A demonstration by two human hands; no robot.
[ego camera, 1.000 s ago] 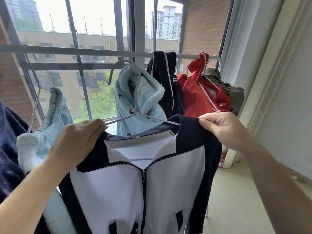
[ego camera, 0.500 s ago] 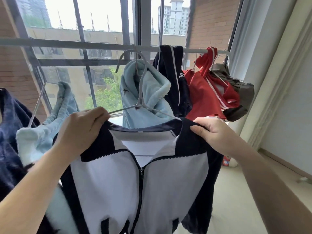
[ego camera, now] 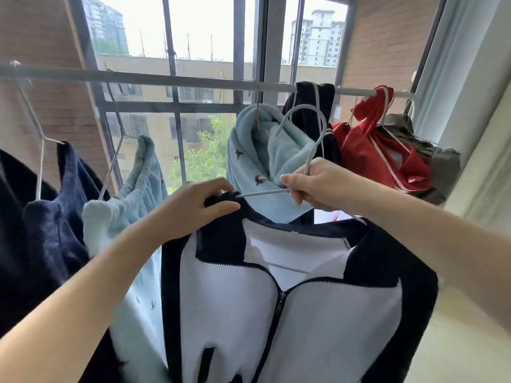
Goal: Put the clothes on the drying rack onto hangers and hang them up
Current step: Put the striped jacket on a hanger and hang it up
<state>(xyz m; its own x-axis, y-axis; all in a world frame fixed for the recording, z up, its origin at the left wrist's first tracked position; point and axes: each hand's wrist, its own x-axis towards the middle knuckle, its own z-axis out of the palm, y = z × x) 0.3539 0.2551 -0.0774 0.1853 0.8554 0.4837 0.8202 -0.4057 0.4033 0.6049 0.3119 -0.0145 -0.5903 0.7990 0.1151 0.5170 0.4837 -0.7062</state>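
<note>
- The black-and-white zip jacket hangs in front of the person, below and on the near side of the rail. It is not yet hung on it.
- It sits on a white wire hanger, whose long axis runs left to right, roughly along the rail.
- The right hand has its fingers curled tight round the hanger's neck, just under the hook.
- The left hand pinches the jacket's dark shoulder between thumb and fingers, where the hanger's left arm comes out of the cloth.
- The hook stands up from the right hand, and its open tip curls over towards the left. The rail lies above and beyond it, so the right hand is the nearer one for hanging.
- As I judge it, the move is up and away, over the bare stretch of rail between the light-blue trousers and the light-blue fleece top.
- The left shoulder looks only half seated, so it may slip off as the hanger rises.
</note>
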